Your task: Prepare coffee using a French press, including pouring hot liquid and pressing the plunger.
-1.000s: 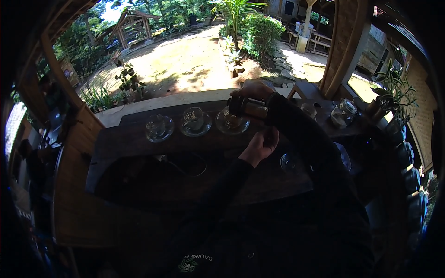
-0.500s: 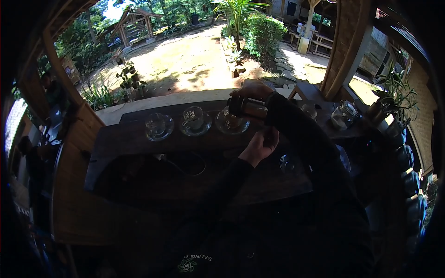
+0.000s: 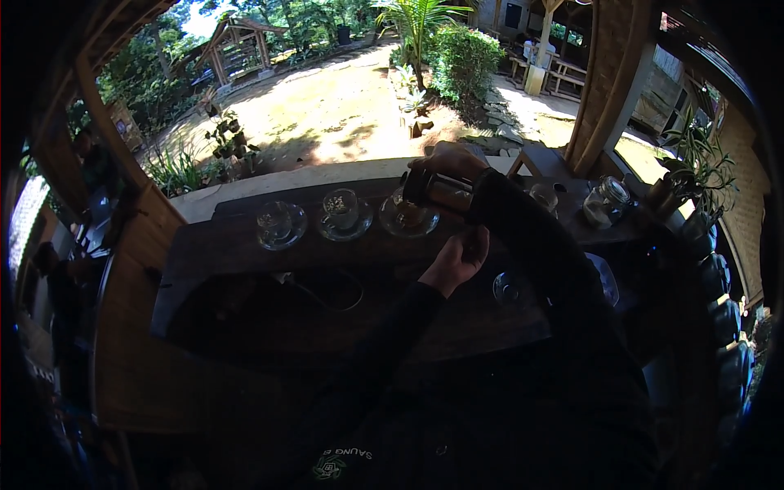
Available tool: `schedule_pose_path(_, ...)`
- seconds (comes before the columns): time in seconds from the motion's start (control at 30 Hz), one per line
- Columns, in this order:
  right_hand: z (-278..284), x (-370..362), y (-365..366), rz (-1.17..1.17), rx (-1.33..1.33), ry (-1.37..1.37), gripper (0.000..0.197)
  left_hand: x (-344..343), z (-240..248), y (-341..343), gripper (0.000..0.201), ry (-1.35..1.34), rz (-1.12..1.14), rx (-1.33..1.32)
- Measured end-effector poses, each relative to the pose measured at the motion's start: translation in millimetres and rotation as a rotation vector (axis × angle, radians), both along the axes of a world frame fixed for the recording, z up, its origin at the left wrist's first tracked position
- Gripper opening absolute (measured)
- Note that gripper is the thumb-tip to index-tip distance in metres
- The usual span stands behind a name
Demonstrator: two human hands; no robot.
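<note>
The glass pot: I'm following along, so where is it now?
In the head view, up and right of centre, the glass pot is held tilted in the right hand, its dark end over the third cup from the left.

The middle cup (image 3: 340, 209) is set on a saucer (image 3: 358, 233) on the table (image 3: 214, 249). To the left of the middle cup, the left cup (image 3: 273, 219) is set on a saucer too. To its right, the third cup (image 3: 414, 216) is placed, and past that the jug (image 3: 450, 194) is held, tipped, by the right hand (image 3: 453, 162). The left hand (image 3: 459, 260) is held nearer and to the right. Farther right of the middle cup, a jar (image 3: 605, 204) is put. Far behind it, a bush (image 3: 467, 65) is found to the right and a hut (image 3: 239, 51) to the left.
</note>
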State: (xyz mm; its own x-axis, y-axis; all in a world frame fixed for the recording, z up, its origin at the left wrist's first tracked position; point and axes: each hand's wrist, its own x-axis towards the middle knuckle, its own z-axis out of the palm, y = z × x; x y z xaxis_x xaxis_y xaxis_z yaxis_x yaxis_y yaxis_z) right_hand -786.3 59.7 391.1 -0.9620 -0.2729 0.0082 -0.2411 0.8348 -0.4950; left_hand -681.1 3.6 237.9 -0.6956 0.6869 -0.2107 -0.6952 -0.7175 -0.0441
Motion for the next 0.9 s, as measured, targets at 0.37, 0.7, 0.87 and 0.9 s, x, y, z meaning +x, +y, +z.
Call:
schedule_pose_path(0.37,-35.0,11.9,38.6,-0.2,-0.192,0.065,0.063,5.8,-34.7,-19.3,0.018,0.174,0.028,-0.159)
schedule_pose_path(0.7,-56.1,89.8,59.4,-0.287,-0.873,0.072,0.054,41.6,-36.5,-40.6,0.022,0.287,0.104,-0.378)
schedule_pose_path(0.87,-92.1,95.3,59.4,-0.249,-1.067,0.098,0.048,59.3,-41.6,-52.4,0.025,0.378,0.199,-0.522)
schedule_pose_path(0.9,-98.7,96.4,57.8,-0.257,-1.054,0.097,0.048,62.3,-43.7,-54.7,0.025,0.373,0.212,-0.526)
